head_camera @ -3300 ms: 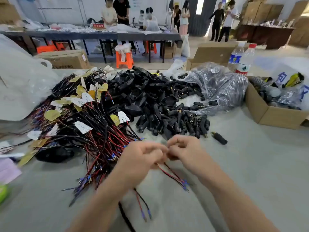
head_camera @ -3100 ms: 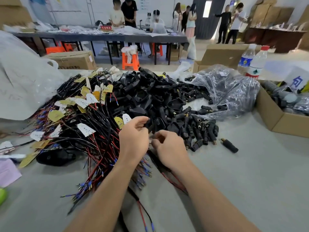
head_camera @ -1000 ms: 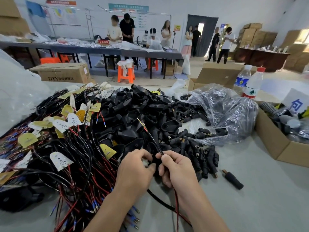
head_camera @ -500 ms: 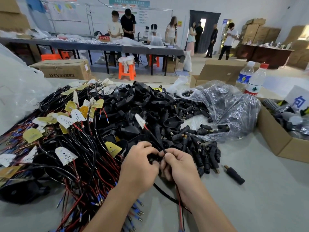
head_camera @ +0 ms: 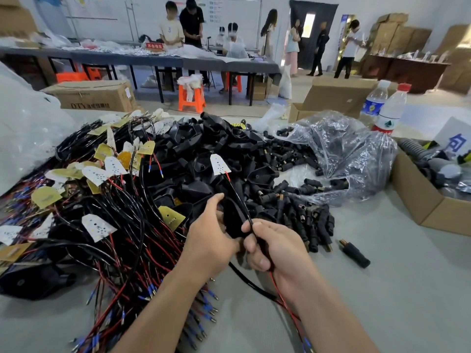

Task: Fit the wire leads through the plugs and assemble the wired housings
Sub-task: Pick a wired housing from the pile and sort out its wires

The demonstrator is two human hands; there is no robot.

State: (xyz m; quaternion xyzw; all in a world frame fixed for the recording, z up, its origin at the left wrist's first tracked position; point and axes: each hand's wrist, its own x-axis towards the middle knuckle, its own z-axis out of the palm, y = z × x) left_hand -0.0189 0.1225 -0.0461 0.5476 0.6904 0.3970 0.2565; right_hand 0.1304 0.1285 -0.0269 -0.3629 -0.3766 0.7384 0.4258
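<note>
Grips one black housing (head_camera: 233,220) in the left hand (head_camera: 209,240), fingers curled round it and thumb up along its far edge, just in front of the heap of housings (head_camera: 204,149). Pinches one wire lead (head_camera: 239,200) in the right hand (head_camera: 275,248) at the housing's near end, the two hands almost touching. Runs up from that pinch across the housing to one white board (head_camera: 219,164) lying on the heap. Cannot tell whether the lead passes inside the housing; hidden there by both hands.

Left of the heap: a tangle of red and black wires (head_camera: 122,225) carrying white and yellow boards, too many to count. Right of the heap: a spill of plugs (head_camera: 300,212), uncounted, out of one clear plastic bag (head_camera: 351,154); one lone plug (head_camera: 355,253) on the grey bench (head_camera: 395,301), apart from the spill. Farther right of the heap: one open cardboard box (head_camera: 430,207). Behind the bag: two bottles (head_camera: 390,110).
</note>
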